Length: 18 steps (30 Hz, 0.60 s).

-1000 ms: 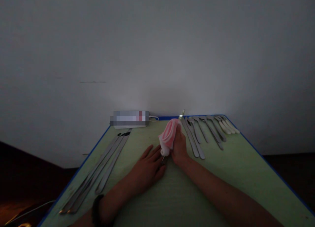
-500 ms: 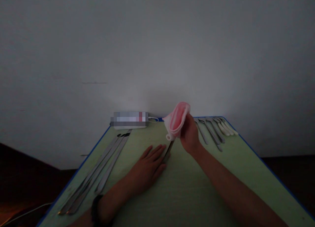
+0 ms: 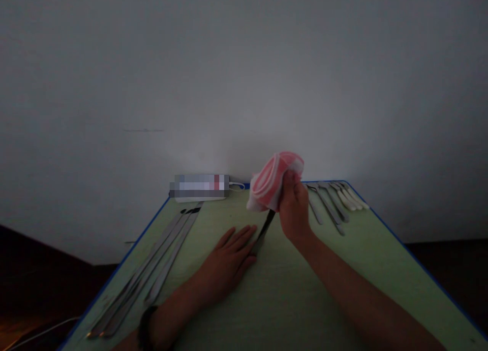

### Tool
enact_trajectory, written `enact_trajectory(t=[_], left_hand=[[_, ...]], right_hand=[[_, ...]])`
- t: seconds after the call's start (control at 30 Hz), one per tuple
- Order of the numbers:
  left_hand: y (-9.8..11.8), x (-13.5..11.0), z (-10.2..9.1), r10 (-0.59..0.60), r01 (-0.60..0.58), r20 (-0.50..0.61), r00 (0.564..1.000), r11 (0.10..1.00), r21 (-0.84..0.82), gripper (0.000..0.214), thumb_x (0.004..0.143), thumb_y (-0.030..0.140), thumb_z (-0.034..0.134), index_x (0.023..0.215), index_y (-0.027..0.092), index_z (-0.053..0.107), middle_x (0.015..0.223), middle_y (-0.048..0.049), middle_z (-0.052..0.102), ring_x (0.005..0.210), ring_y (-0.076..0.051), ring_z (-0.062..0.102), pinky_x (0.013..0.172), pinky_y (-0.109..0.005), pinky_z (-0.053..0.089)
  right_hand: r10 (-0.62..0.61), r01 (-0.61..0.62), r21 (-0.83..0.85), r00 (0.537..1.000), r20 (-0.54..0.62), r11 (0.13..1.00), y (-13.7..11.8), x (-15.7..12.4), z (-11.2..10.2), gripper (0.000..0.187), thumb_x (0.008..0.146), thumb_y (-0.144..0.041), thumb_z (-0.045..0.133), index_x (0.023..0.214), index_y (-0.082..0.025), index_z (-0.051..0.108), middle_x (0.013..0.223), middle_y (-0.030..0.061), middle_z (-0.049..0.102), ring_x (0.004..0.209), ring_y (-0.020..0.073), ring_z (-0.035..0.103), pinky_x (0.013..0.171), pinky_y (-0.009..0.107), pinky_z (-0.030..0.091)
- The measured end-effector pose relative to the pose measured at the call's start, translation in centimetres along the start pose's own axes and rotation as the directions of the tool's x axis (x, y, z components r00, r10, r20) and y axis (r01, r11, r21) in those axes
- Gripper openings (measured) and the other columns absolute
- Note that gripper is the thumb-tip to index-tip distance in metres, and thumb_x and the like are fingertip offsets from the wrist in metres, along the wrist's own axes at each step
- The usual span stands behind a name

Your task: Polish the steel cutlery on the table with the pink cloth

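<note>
My right hand point(image 3: 295, 209) is closed around a bunched pink and white cloth point(image 3: 275, 176), raised above the far part of the table. From under the cloth a dark, narrow utensil-like piece point(image 3: 266, 226) slants down to my left hand point(image 3: 231, 254). That hand lies flat on the tabletop, fingers stretched out, with the piece's lower end between thumb and forefinger. Whether the fingers press on it, and what its upper end looks like inside the cloth, is hidden.
Long flat metal strips point(image 3: 152, 264) with dark tips lie along the left of the green table point(image 3: 297, 295). Several spoons and forks point(image 3: 328, 209), some white-handled, lie at the far right. A blurred-out box-like device point(image 3: 200, 186) with a white cable stands by the wall.
The cloth has turned in my right hand and bunched up, its folds now facing left. More of the dark piece shows below it. My left hand has stayed nearly in place.
</note>
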<state>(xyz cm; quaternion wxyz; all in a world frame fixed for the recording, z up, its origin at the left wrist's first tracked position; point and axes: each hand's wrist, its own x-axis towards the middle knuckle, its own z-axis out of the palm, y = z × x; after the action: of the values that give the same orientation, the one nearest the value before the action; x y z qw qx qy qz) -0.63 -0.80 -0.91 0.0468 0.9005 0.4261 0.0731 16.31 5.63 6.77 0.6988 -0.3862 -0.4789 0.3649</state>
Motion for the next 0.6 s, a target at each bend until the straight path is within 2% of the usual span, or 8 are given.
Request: enact_trajectory(t=[0.13,0.23,0.4,0.5,0.6], left_hand=[[-0.4,0.1,0.6,0.007,-0.007,-0.016,1.0,1.0,0.024,0.041,0.098,0.037,0.032,0.136,0.027,0.038,0.15,-0.0031,0.028,0.138,-0.019,0.021,0.112,-0.045,0.018],[-0.5,0.2,0.9,0.007,-0.006,-0.049,0.999,1.0,0.023,0.044,0.097,0.036,0.035,0.138,0.023,0.035,0.147,-0.0061,0.034,0.136,-0.02,0.026,0.112,-0.046,0.02],[0.1,0.3,0.0,0.006,-0.009,-0.094,0.996,1.0,-0.024,0.035,0.094,0.032,0.042,0.127,0.02,0.049,0.131,-0.0067,0.055,0.125,-0.023,0.043,0.109,-0.045,0.027],[0.4,0.4,-0.6,0.033,-0.037,-0.094,0.995,0.999,-0.037,0.033,0.093,0.03,0.044,0.124,0.021,0.052,0.128,-0.0053,0.056,0.124,-0.024,0.043,0.109,-0.046,0.028],[0.3,0.4,-0.5,0.05,-0.055,-0.112,0.992,0.998,-0.039,0.033,0.093,0.031,0.043,0.123,0.021,0.052,0.128,-0.0053,0.057,0.125,-0.024,0.043,0.11,-0.046,0.027]], right_hand=[[0.031,-0.03,-0.029,0.999,0.029,0.999,0.5,-1.1,0.5,0.043,0.085,-0.057,0.037,0.065,-0.019,0.042,0.055,-0.006,0.034,0.049,0.0076,0.028,0.043,0.021,0.023],[0.061,-0.055,-0.081,0.996,0.064,0.995,1.6,-2.2,0.7,0.043,0.086,-0.056,0.036,0.065,-0.019,0.043,0.055,-0.0052,0.038,0.05,0.0083,0.032,0.045,0.022,0.025],[0.16,-0.147,-0.189,0.985,0.056,0.971,5.1,-4.0,0.4,0.044,0.086,-0.056,0.036,0.063,-0.019,0.046,0.055,-0.0039,0.042,0.052,0.0101,0.036,0.048,0.023,0.028],[0.224,-0.207,-0.203,0.973,0.061,0.957,6.5,-4.6,0.2,0.047,0.085,-0.058,0.035,0.062,-0.019,0.046,0.055,-0.0028,0.044,0.052,0.011,0.039,0.048,0.024,0.029],[0.233,-0.217,-0.189,0.97,0.064,0.958,6.7,-4.6,0.3,0.047,0.084,-0.059,0.035,0.062,-0.019,0.047,0.055,-0.0024,0.045,0.051,0.0111,0.039,0.048,0.024,0.03]])
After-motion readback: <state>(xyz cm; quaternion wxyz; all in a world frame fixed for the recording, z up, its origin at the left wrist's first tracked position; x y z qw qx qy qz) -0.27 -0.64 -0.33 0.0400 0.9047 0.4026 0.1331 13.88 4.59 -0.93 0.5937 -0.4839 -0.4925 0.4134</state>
